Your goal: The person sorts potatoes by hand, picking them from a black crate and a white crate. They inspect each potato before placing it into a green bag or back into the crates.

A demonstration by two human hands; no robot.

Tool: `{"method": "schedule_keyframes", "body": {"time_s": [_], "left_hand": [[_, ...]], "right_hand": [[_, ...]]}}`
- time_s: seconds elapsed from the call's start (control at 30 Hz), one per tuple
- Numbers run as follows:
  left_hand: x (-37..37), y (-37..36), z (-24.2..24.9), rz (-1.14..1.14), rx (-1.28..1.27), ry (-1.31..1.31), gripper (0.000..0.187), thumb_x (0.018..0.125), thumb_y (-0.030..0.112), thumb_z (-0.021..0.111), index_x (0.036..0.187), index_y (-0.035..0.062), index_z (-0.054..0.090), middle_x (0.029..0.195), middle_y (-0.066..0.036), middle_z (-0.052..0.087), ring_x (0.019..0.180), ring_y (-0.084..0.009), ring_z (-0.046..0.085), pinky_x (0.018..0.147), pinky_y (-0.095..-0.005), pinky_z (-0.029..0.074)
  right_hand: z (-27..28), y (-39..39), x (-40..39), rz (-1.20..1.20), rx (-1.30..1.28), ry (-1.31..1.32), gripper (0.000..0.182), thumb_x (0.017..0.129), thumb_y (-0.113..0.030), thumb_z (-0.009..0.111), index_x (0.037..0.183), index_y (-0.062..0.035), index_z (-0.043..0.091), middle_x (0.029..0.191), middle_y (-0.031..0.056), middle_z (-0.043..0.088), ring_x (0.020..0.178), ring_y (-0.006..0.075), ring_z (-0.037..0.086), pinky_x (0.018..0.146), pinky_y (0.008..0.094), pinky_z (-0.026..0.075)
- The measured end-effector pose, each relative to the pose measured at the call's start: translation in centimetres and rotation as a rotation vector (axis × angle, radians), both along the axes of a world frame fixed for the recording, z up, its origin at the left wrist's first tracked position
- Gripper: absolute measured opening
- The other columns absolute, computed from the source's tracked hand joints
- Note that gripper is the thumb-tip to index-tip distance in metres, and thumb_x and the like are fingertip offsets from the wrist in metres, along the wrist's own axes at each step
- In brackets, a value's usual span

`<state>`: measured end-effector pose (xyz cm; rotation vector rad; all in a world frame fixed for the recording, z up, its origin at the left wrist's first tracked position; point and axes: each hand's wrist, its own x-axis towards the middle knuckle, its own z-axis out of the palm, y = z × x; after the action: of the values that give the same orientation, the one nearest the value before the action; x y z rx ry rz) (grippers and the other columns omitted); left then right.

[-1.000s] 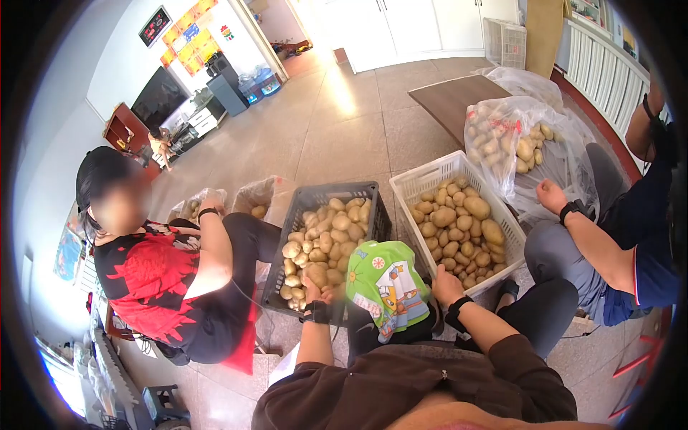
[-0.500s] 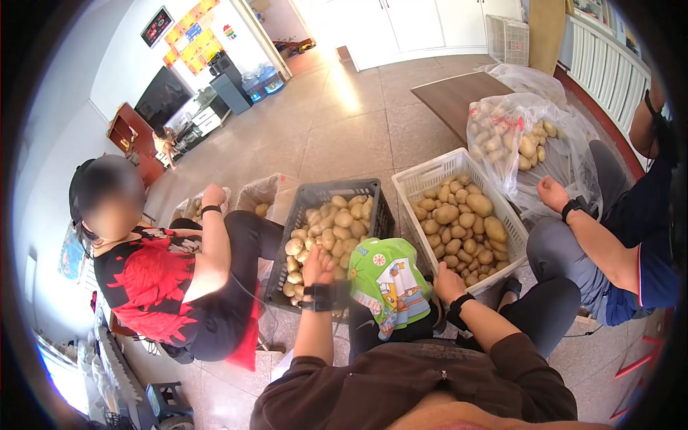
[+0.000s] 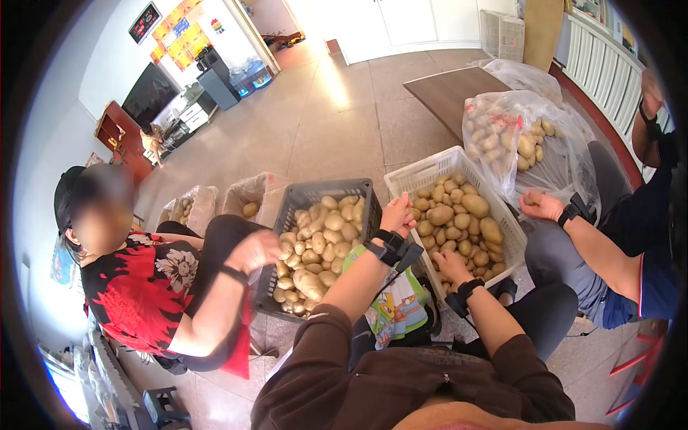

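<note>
My left hand [image 3: 398, 216], with a black strap and device at the wrist, is over the left rim of the white crate [image 3: 398, 179]. Its fingers are curled; whatever they may hold is hidden. Lower down, my right hand [image 3: 453, 269] reaches over the near left side of that crate, fingers bent down at the potatoes [image 3: 459, 218]. I cannot make out what is in them. To the left stands a black crate [image 3: 365, 188] full of larger potatoes [image 3: 315, 240]. A green printed cloth [image 3: 401, 304] lies over my lap, partly behind my left forearm.
A person in red and black [image 3: 154, 287] sits at left, one blurred hand beside the black crate. Another person [image 3: 609, 265] sits at right near a clear bag of potatoes [image 3: 527, 140]. Lined boxes [image 3: 197, 204] and a brown board [image 3: 455, 100] stand beyond.
My left hand has moved right, from the black crate to the white crate's rim. My right hand has moved slightly up over the potatoes. The left person's hand has come down toward the black crate.
</note>
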<state>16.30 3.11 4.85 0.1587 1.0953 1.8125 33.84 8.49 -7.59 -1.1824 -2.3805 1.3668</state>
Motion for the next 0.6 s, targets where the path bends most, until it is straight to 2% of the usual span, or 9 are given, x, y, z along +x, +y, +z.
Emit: {"method": "schedule_keyframes", "body": {"time_s": [0.1, 0.2, 0.33, 0.37, 0.4, 0.53, 0.57, 0.6], "left_hand": [[0.0, 0.5, -1.1, 0.034, -0.072, -0.054, 0.032, 0.088, 0.032, 0.051, 0.067, 0.0101, 0.04, 0.048, 0.003, 0.025, 0.04, -0.0098, 0.026, 0.04, -0.0247, 0.025], [0.1, 0.7, -1.0, 0.027, -0.07, -0.144, 0.034, 0.087, 0.033, 0.051, 0.066, 0.01, 0.039, 0.048, 0.003, 0.024, 0.04, -0.0098, 0.026, 0.04, -0.0252, 0.026], [0.1, 1.1, -1.0, 0.018, -0.112, -0.094, 0.016, 0.087, 0.016, 0.048, 0.074, 0.0085, 0.043, 0.058, 0.001, 0.035, 0.049, -0.011, 0.035, 0.046, -0.027, 0.035], [-0.2, 1.0, -1.7, 0.024, -0.098, -0.092, 0.005, 0.084, 0.009, 0.047, 0.079, 0.0079, 0.045, 0.065, 0.0, 0.042, 0.056, -0.0122, 0.042, 0.049, -0.0273, 0.037], [-0.3, 1.0, -1.6, 0.029, -0.101, -0.106, 0.005, 0.084, 0.009, 0.048, 0.08, 0.0079, 0.045, 0.066, -0.001, 0.043, 0.057, -0.0127, 0.044, 0.049, -0.0274, 0.038], [-0.6, 1.0, -1.6, 0.014, -0.094, -0.179, 0.006, 0.083, 0.01, 0.051, 0.081, 0.0074, 0.046, 0.07, -0.003, 0.049, 0.061, -0.0146, 0.05, 0.052, -0.0285, 0.04], [-0.6, 1.0, -1.5, 0.011, -0.085, -0.201, 0.006, 0.083, 0.011, 0.051, 0.081, 0.0074, 0.046, 0.07, -0.003, 0.05, 0.061, -0.0146, 0.05, 0.053, -0.0287, 0.04], [-0.5, 1.0, -1.4, 0.008, -0.076, -0.223, 0.006, 0.083, 0.011, 0.051, 0.08, 0.0074, 0.047, 0.07, -0.003, 0.05, 0.061, -0.0145, 0.049, 0.053, -0.0289, 0.041]], "right_hand": [[-0.9, 2.1, -1.1, 0.012, 0.073, 0.034, 0.037, 0.077, -0.032, 0.055, 0.094, 0.0011, 0.058, 0.091, 0.0222, 0.06, 0.089, 0.0354, 0.056, 0.078, 0.0406, 0.043], [-2.3, 3.2, -2.5, 0.053, 0.085, -0.041, 0.045, 0.075, -0.031, 0.058, 0.102, 0.0038, 0.054, 0.097, 0.022, 0.059, 0.09, 0.033, 0.057, 0.077, 0.0368, 0.044], [-3.6, 3.5, -4.2, 0.125, 0.082, -0.17, 0.052, 0.073, -0.03, 0.059, 0.112, 0.0016, 0.049, 0.104, 0.0231, 0.056, 0.099, 0.0334, 0.053, 0.084, 0.037, 0.043], [-3.8, 3.7, -4.4, 0.148, 0.068, -0.195, 0.053, 0.072, -0.03, 0.059, 0.113, 0.0013, 0.048, 0.105, 0.0232, 0.055, 0.1, 0.0338, 0.052, 0.086, 0.0371, 0.042], [-3.7, 3.8, -4.7, 0.171, 0.053, -0.22, 0.053, 0.072, -0.03, 0.06, 0.114, 0.001, 0.048, 0.106, 0.0234, 0.055, 0.102, 0.0343, 0.051, 0.087, 0.0372, 0.041], [-5.5, 4.6, -5.5, 0.297, -0.018, -0.296, 0.056, 0.071, -0.03, 0.06, 0.116, 0.0008, 0.047, 0.103, 0.0246, 0.056, 0.097, 0.0345, 0.055, 0.082, 0.0358, 0.045], [-6.8, 5.0, -5.7, 0.37, 0.051, -0.272, 0.055, 0.071, -0.029, 0.059, 0.115, 0.0019, 0.047, 0.101, 0.0244, 0.057, 0.091, 0.0331, 0.058, 0.075, 0.0353, 0.048], [-6.7, 5.1, -6.0, 0.377, -0.041, -0.298, 0.054, 0.071, -0.027, 0.059, 0.115, 0.0026, 0.047, 0.1, 0.0241, 0.057, 0.09, 0.0326, 0.058, 0.075, 0.035, 0.048]]}}
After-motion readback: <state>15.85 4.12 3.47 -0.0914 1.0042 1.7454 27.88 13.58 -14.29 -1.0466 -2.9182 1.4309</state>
